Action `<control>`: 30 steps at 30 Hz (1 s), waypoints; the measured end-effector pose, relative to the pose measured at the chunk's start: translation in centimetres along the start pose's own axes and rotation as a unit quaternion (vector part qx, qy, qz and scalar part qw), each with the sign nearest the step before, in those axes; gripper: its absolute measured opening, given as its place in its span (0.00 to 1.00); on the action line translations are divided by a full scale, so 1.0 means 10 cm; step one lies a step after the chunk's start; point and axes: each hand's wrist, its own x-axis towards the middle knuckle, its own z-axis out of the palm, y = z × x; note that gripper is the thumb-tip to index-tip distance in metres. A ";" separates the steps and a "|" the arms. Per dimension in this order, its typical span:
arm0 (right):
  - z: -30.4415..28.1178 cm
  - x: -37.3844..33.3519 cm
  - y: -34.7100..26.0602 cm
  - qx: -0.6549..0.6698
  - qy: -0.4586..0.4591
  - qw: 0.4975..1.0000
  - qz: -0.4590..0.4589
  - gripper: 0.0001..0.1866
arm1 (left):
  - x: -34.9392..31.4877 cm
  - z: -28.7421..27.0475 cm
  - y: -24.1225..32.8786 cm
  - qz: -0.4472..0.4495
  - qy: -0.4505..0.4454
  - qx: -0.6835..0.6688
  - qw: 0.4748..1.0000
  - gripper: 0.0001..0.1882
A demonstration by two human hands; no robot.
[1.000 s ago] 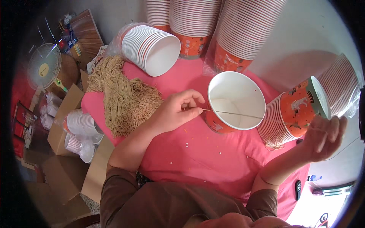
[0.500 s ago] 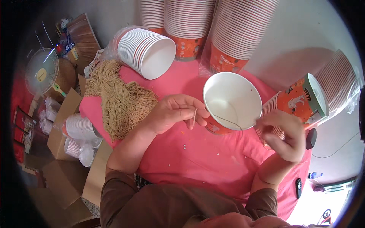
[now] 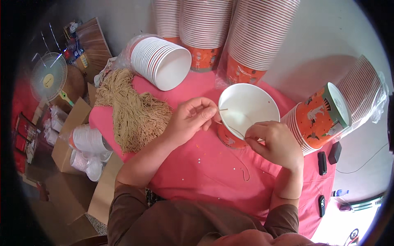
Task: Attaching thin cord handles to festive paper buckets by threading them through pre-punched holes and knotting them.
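A paper bucket (image 3: 256,100), white inside and orange outside, stands open-topped on the pink-covered table in front of me. My left hand (image 3: 195,119) is at its left rim, thumb and forefinger pinched on a thin tan cord (image 3: 234,130) whose short end sticks out past the fingertips. At the near right rim, my right hand (image 3: 273,141) pinches the same cord, which spans between the two hands along the near rim. A thin loop of cord (image 3: 247,175) hangs or lies on the cloth below. Whether the cord passes through the bucket wall is hidden.
A heap of tan cords (image 3: 139,119) lies left. Behind are a tipped bucket stack (image 3: 172,67) and tall wrapped stacks (image 3: 207,28). At right, more orange buckets (image 3: 318,117) lie tilted, near black objects (image 3: 322,163). Cardboard boxes (image 3: 69,141) and a fan (image 3: 48,80) stand left.
My right hand has moved left and in to the near rim, fingers now pinching the cord. My left thumb and forefinger have closed together on the cord, its end now pointing right.
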 end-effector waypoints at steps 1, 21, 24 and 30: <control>0.00 0.00 -0.01 0.014 -0.006 1.000 0.018 0.04 | 0.01 0.02 0.05 -0.010 -0.017 -0.023 1.000 0.08; 0.42 0.14 -0.19 -0.118 0.080 0.990 -0.008 0.14 | 0.12 0.05 -0.06 0.130 0.047 -0.025 0.990 0.06; 0.41 0.12 -0.20 -0.108 0.084 0.991 0.009 0.11 | 0.12 0.07 -0.04 0.123 0.035 0.003 0.992 0.06; 0.33 0.12 -0.16 -0.031 0.101 0.994 0.002 0.08 | 0.12 0.07 -0.09 0.113 0.023 0.005 0.993 0.06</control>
